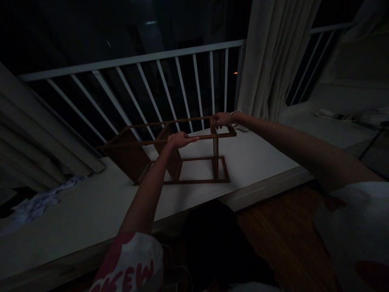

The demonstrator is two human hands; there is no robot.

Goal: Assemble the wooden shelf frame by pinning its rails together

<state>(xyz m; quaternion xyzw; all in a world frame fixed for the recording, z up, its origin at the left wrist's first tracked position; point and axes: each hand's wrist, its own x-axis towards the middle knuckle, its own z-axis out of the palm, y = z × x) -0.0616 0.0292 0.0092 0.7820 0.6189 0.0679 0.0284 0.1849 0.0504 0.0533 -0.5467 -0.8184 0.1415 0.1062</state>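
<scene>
A brown wooden shelf frame (197, 181) lies on its side on the white window ledge. My left hand (180, 140) is wrapped over its upper near rail, with the thumb stretched along the wood. At the right end, my right hand (219, 120) has its fingers bent down around the crosspiece, and a bracelet (233, 117) circles that wrist. Whether the right fingertips pinch anything small is too dark to see. Solid brown panels (127, 160) fill parts of the frame's left half; the right half is open slats.
Behind the frame runs a white railing (194, 81) before a dark window. Pale curtains (267, 61) hang on both sides. Crumpled cloth (39, 205) lies on the ledge (91, 219) at left. Below the ledge's front edge is a wooden floor (282, 227).
</scene>
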